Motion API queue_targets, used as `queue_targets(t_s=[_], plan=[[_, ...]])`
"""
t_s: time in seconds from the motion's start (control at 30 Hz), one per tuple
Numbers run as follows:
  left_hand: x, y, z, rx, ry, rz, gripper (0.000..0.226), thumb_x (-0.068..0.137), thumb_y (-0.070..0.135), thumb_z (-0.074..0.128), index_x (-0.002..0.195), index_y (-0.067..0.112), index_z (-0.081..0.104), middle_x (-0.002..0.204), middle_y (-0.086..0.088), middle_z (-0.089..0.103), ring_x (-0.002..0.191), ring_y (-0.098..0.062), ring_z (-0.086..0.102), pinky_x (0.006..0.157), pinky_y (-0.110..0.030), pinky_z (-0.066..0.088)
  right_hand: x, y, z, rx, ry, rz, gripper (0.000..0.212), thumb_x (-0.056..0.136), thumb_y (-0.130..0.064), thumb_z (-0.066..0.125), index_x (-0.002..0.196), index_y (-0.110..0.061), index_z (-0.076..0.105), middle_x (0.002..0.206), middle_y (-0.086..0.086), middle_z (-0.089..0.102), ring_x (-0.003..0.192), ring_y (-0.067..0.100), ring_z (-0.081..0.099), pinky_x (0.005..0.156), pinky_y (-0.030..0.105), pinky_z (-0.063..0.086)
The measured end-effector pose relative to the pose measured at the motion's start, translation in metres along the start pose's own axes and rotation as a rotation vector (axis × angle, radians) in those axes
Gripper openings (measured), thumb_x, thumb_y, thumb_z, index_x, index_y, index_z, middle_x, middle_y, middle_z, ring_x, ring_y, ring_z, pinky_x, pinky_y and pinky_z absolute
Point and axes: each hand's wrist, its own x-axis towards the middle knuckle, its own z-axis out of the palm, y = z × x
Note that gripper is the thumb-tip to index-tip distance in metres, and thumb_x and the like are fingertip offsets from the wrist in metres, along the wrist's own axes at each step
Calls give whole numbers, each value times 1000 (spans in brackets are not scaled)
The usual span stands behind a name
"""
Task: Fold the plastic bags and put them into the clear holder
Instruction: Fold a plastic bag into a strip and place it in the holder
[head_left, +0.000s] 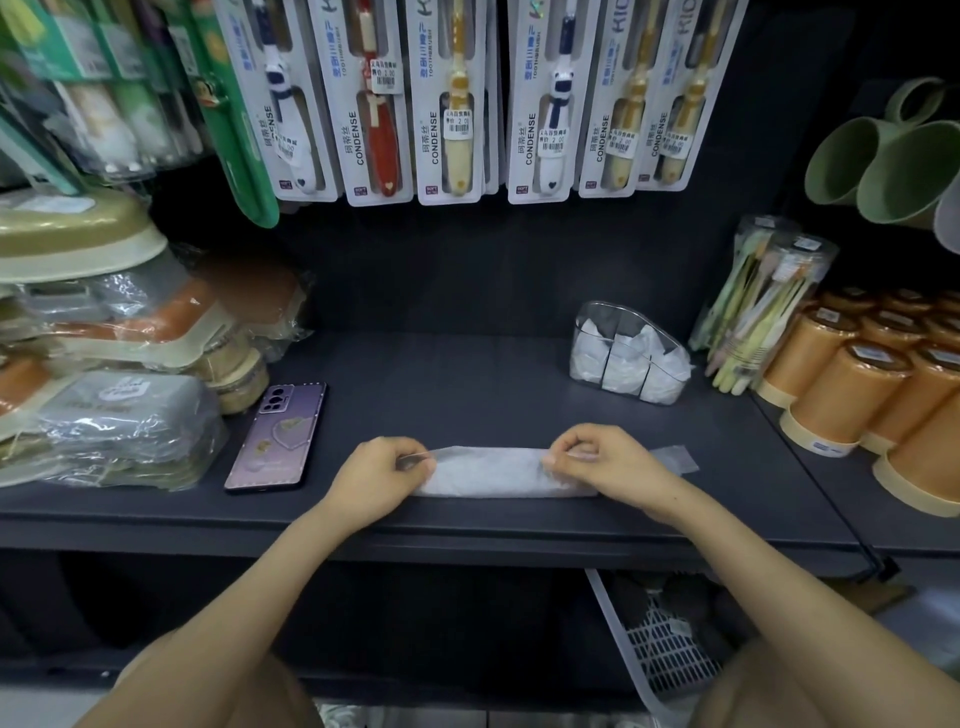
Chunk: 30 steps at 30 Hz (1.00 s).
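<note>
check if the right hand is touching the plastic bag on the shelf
Touching. The head view shows the right hand pinching the far edge of the plastic bag, with no gap between them.

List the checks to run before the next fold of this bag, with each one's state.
1. Left hand pinches the left end of the plastic bag: ok.
2. Right hand pinches the bag near its right end: ok, though a thin tail sticks out past it.
3. Bag lies as a long strip on the shelf: ok.
4. Phone lies apart from the bag, to its left: ok.
5. Clear holder stands upright behind the right hand: ok.
6. Room left in the holder beside the folded bags: cannot tell.
</note>
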Motion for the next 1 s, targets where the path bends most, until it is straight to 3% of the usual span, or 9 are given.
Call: queue_targets(t_s=[0.13, 0.23, 0.37, 0.47, 0.57, 0.63, 0.7, 0.8, 1.0], plan=[[0, 1, 3, -22, 28, -53, 17, 91, 24, 62, 76, 31, 63, 80, 9, 70, 83, -9, 62, 69, -19, 44, 9, 4, 0, -72, 32, 55, 20, 85, -24, 71, 76, -6, 69, 69, -4, 66, 66, 7, 57, 64, 22, 44], [2, 1, 6, -124, 125, -116, 5, 89, 21, 63, 91, 26, 64, 81, 15, 64, 81, -8, 59, 64, -11, 39, 15, 7, 5, -145, 63, 91, 19, 83, -24, 72, 66, -16, 68, 68, -3, 67, 67, 10, 59, 67, 29, 47], [3, 3, 10, -142, 336, -216, 27, 86, 19, 66, 112, 15, 62, 84, 7, 60, 81, -18, 58, 70, -28, 42, 16, 5, 12, -310, 103, 106, 27, 84, -28, 68, 58, -29, 60, 69, -11, 63, 73, 11, 60, 59, 22, 41], [-3, 8, 16, 279, 586, 158, 23, 83, 16, 55, 100, 7, 67, 88, -6, 65, 80, -30, 59, 70, -36, 48, 17, 3, 12, -351, 94, 109, 25, 85, -31, 66, 61, -27, 62, 79, -6, 68, 79, 13, 61, 63, 25, 42], [-2, 11, 32, 401, 463, 441, 32, 83, 22, 44, 92, 8, 71, 90, -7, 67, 79, -30, 62, 71, -38, 54, 18, 3, 9, -358, 72, 123, 23, 85, -35, 66, 64, -24, 66, 82, -7, 69, 82, 12, 61, 69, 28, 45], [0, 13, 43, 430, 303, 388, 39, 88, 28, 41, 101, 9, 73, 103, -8, 70, 94, -32, 67, 85, -42, 55, 19, 3, 8, -358, 59, 135, 27, 85, -35, 66, 60, -26, 64, 78, -8, 68, 80, 12, 62, 68, 29, 45], [3, 17, 51, 465, 190, 302, 54, 93, 37, 30, 118, 9, 67, 124, -10, 65, 116, -33, 60, 103, -41, 40, 20, 2, 8, -358, 51, 147, 29, 84, -35, 66, 57, -27, 62, 76, -6, 68, 78, 14, 63, 68, 30, 47], [4, 22, 56, 526, 25, 169, 85, 83, 52, -8, 150, 18, 30, 157, -4, 27, 146, -27, 20, 118, -34, 5, 22, 1, 7, -359, 43, 160, 30, 84, -35, 66, 56, -27, 61, 76, -6, 70, 79, 14, 64, 70, 31, 49], [5, 20, 60, 607, -31, 68, 91, 71, 56, -24, 154, 28, 2, 162, -5, -1, 149, -25, -7, 119, -41, -9, 26, 0, 3, -313, -2, 166, 40, 86, -33, 65, 47, -24, 58, 59, -7, 65, 75, 20, 67, 72, 37, 53]])
